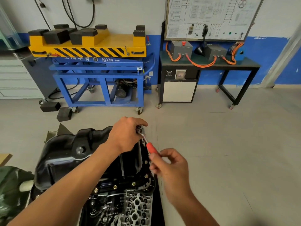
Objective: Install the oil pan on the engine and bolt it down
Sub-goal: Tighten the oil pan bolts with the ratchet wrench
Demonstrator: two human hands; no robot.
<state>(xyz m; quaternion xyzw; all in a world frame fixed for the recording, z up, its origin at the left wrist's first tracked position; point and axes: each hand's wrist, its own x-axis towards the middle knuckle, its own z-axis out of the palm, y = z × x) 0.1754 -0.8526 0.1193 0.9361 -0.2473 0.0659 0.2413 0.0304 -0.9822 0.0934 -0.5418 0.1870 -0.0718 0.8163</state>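
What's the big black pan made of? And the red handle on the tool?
The oil pan looks like pressed metal painted glossy black: light glints off its curves. The red handle looks like plastic or rubber, matte and evenly coloured.

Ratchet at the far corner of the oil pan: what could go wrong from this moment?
1. The right hand pinches the ratchet only at the end of its red handle; it may slip under load.
2. The left hand covers the ratchet head; if the socket jumps off its bolt, knuckles could hit the pan edge.
3. Tightening this corner fully before the other flange bolts might seat the pan unevenly.
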